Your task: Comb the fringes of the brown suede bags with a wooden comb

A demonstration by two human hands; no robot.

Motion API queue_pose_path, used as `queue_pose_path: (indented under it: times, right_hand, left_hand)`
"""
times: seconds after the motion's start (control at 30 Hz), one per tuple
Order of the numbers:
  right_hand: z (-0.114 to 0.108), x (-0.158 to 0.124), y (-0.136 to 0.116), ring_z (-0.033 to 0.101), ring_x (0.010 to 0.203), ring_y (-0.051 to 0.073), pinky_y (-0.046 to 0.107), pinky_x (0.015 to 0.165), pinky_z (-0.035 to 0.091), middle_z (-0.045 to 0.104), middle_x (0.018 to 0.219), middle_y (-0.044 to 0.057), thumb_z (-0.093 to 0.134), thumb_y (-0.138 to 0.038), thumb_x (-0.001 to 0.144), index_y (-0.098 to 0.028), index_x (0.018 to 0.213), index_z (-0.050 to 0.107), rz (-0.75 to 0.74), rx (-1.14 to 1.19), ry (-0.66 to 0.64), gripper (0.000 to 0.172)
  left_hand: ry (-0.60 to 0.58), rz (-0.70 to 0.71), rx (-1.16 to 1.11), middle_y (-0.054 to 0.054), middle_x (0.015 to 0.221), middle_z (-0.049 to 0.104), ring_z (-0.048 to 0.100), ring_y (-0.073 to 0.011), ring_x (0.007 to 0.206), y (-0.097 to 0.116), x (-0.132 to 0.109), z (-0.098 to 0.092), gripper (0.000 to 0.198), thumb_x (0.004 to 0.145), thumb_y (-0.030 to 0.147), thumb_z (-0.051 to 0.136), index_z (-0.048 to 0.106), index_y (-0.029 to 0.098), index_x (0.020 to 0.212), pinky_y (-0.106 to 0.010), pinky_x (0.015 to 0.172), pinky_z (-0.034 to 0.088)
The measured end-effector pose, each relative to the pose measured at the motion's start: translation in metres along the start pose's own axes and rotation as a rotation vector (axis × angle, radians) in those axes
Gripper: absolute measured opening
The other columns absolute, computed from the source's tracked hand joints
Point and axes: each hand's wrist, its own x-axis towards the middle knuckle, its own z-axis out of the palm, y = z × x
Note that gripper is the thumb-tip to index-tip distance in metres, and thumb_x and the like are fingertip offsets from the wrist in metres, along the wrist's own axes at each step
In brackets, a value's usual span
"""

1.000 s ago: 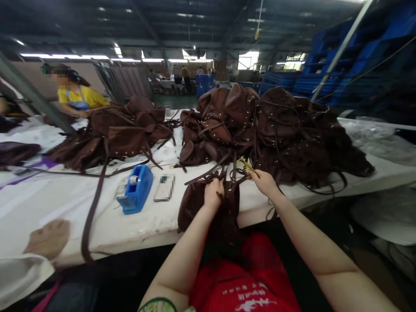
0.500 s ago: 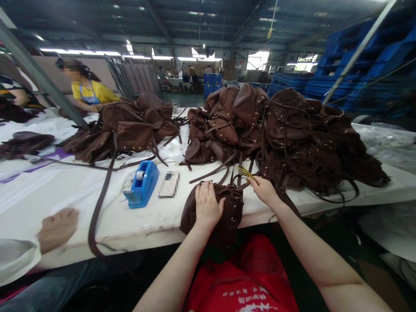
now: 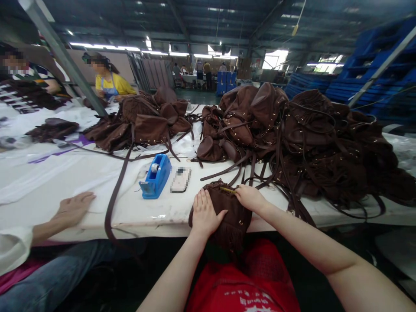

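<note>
A brown suede fringed bag (image 3: 232,216) lies at the near edge of the white table (image 3: 65,182) and hangs partly over it. My left hand (image 3: 204,213) lies flat on the bag with the fingers stretched out. My right hand (image 3: 248,197) is closed on a small yellow comb (image 3: 227,189), whose teeth rest on the top of the bag.
A large heap of brown bags and straps (image 3: 292,138) fills the table behind, a smaller heap (image 3: 146,121) to the left. A blue tape dispenser (image 3: 156,177) and a phone (image 3: 180,179) lie nearby. Another person's hand (image 3: 73,208) rests on the table at left; people work farther back.
My left hand went from gripping the bag to lying flat on it. My right hand brought the comb down from the straps onto the bag's top. The camera view shifted left.
</note>
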Motion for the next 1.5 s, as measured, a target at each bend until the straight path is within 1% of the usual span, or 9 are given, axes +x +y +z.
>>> queue_pose_path:
  times: [0.17,0.33,0.6,0.77,0.87,0.97,1.1,1.27,1.5]
  right_hand:
    - [0.008,0.006,0.024,0.064,0.085,0.023,0.031,0.073,0.049,0.059,0.103,0.02,0.033,-0.004,0.091,-0.007,0.103,0.061,0.15,-0.126,-0.018,0.031]
    - [0.006,0.025,0.054,0.064,0.088,0.025,0.033,0.075,0.049,0.061,0.1,0.018,0.034,-0.014,0.095,-0.009,0.1,0.063,0.244,-0.166,-0.037,0.029]
    - [-0.004,0.041,0.035,0.062,0.088,0.021,0.028,0.072,0.045,0.06,0.104,0.013,0.027,-0.026,0.1,-0.014,0.107,0.06,0.299,-0.172,0.086,0.036]
    - [-0.016,0.039,0.017,0.061,0.086,0.019,0.025,0.069,0.042,0.059,0.106,0.01,0.026,-0.029,0.102,-0.019,0.117,0.055,0.278,-0.131,0.257,0.035]
    - [-0.018,0.044,0.012,0.061,0.087,0.019,0.025,0.07,0.042,0.059,0.107,0.01,0.027,-0.029,0.102,-0.018,0.116,0.055,0.276,-0.082,0.252,0.033]
    - [-0.013,0.053,0.01,0.062,0.087,0.02,0.026,0.07,0.044,0.06,0.103,0.011,0.029,-0.024,0.101,-0.015,0.107,0.058,0.304,-0.078,0.184,0.031]
    - [0.0,0.064,0.01,0.064,0.085,0.022,0.029,0.071,0.046,0.063,0.098,0.014,0.031,-0.02,0.099,-0.012,0.099,0.061,0.345,-0.075,0.135,0.031]
    - [0.009,0.07,0.026,0.065,0.086,0.022,0.03,0.072,0.047,0.065,0.098,0.017,0.034,-0.018,0.097,-0.011,0.1,0.064,0.42,-0.024,0.058,0.031]
    - [-0.02,0.067,0.083,0.064,0.087,0.023,0.028,0.071,0.043,0.067,0.094,0.017,0.033,-0.024,0.098,-0.008,0.099,0.066,0.521,0.076,0.094,0.037]
  left_hand:
    - [-0.014,-0.007,-0.016,-0.028,0.147,0.027,0.024,-0.0364,0.137,-0.001,-0.001,0.004,0.106,0.072,0.073,0.046,0.027,-0.005,0.141,-0.047,0.115,0.014]
    - [-0.031,0.017,-0.065,-0.027,0.147,0.027,0.023,-0.0353,0.138,-0.001,0.002,0.005,0.102,0.075,0.07,0.046,0.027,-0.005,0.141,-0.046,0.115,0.015]
    - [-0.029,-0.024,-0.243,-0.025,0.148,0.027,0.025,-0.0359,0.137,-0.001,0.006,-0.009,0.096,0.071,0.057,0.06,0.027,-0.001,0.141,-0.05,0.113,0.02]
    - [0.085,-0.099,-0.515,-0.022,0.148,0.029,0.028,-0.0289,0.137,0.025,0.048,-0.024,0.079,0.081,0.042,0.053,0.021,0.003,0.142,-0.044,0.111,0.029]
    - [-0.064,-0.146,-0.562,-0.021,0.131,0.051,0.047,-0.0276,0.124,0.049,0.08,-0.021,0.062,0.083,0.036,0.052,0.038,0.002,0.133,-0.044,0.11,0.028]
    - [-0.158,-0.142,-0.513,-0.016,0.101,0.067,0.061,-0.0254,0.102,0.065,0.095,-0.013,0.032,0.091,0.028,0.038,0.057,0.009,0.109,-0.041,0.097,0.04]
    - [-0.153,-0.159,-0.45,-0.017,0.085,0.067,0.065,-0.028,0.086,0.066,0.092,-0.001,0.036,0.093,0.02,0.027,0.062,0.009,0.095,-0.038,0.076,0.047]
    - [-0.162,-0.004,-0.425,-0.015,0.084,0.067,0.063,-0.0247,0.084,0.058,0.075,0.011,0.029,0.09,0.015,0.034,0.063,0.011,0.088,-0.037,0.082,0.045]
    - [-0.106,0.018,-0.475,-0.011,0.086,0.066,0.06,-0.0232,0.091,0.056,0.055,0.016,0.032,0.094,0.021,0.03,0.061,0.013,0.094,-0.034,0.083,0.045]
